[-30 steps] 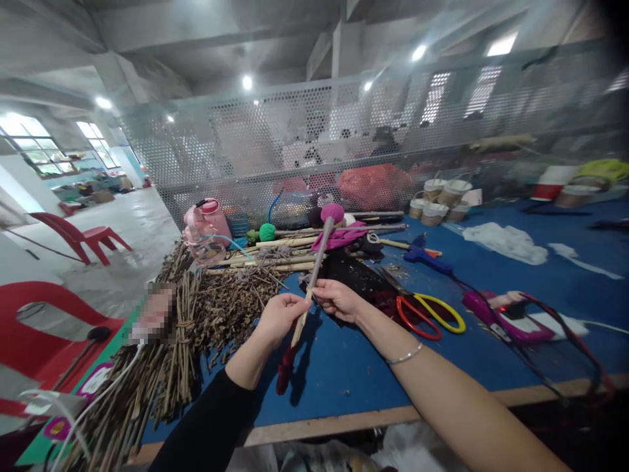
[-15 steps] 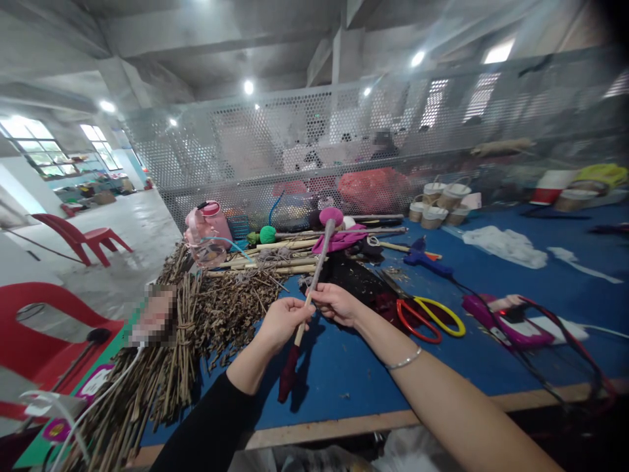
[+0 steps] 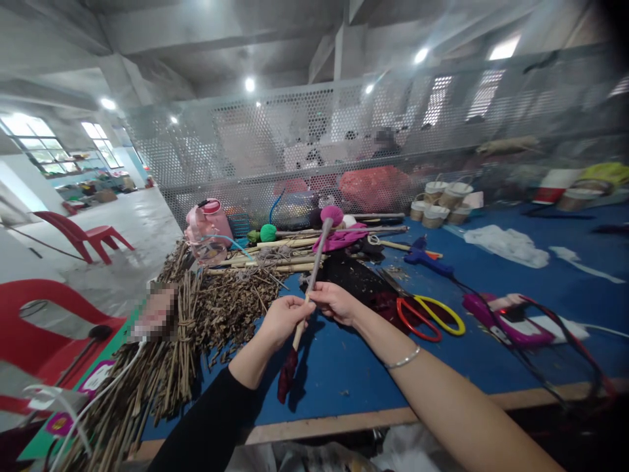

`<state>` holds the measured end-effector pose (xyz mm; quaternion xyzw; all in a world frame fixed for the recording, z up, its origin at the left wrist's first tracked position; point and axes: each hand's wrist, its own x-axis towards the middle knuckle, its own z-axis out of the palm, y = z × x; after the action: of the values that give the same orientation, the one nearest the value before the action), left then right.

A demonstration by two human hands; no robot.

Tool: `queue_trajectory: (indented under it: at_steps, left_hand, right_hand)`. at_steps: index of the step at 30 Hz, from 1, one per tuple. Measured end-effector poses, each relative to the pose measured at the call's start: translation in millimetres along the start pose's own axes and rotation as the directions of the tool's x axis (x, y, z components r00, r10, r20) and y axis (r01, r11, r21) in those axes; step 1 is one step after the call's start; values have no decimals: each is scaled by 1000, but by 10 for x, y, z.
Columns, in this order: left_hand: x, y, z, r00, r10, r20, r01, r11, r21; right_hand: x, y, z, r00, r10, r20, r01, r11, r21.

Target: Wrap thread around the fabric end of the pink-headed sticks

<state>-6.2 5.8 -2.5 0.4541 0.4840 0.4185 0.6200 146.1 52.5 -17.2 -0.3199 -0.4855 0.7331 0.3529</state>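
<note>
Both hands pinch one stick (image 3: 318, 259) slanting up and away from me over the blue table. A round magenta ball (image 3: 331, 215) tops its far end. Grey wrapping covers the upper shaft, bare pale wood shows lower down, and dark red cloth (image 3: 287, 375) is bunched on the near end. My left hand (image 3: 285, 319) is closed on the shaft by the bare wood. Just above it, my right hand (image 3: 337, 303) grips the lower edge of the grey wrapping between thumb and fingers. The fingertips hide the spot where wrapping meets wood.
Scissors (image 3: 432, 318) with red and yellow handles lie to the right, near a blue glue gun (image 3: 430, 262). Bundled dry twigs (image 3: 184, 321) cover the left side. A green ball (image 3: 268, 233), a pink bottle (image 3: 216, 223) and several small tubs (image 3: 435, 216) stand farther back.
The stick seems to have turned slightly: the magenta ball looks rounder and the dark red cloth shows another side. Both hands keep nearly the same place and grip.
</note>
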Motion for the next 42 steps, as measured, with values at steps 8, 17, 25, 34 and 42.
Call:
queue_trajectory:
  at_steps: [8,17,25,34,42]
  left_hand:
    - [-61,107,33,980,-127,153,160,960,-229]
    - [-28,36,-8,999,33,-1,-33,992,123]
    - [7,59,4,987,-124,103,140,977,-161]
    - [16,4,-16,993,92,-69,-85,991,106]
    - [3,128,24,980,-186,64,197,935,-296]
  right_hand:
    - [-41,-49,-6,992,-19,126,8,996,91]
    - [-12,-12,33,999,-7,-37,7,1000,-9]
    - [-56,-91,14,998,14,59,-19,997,79]
    - [-7,-1,16,999,-9,-47,8,1000,-29]
    - [-25,-71,18,995,-50,83,40,992,122]
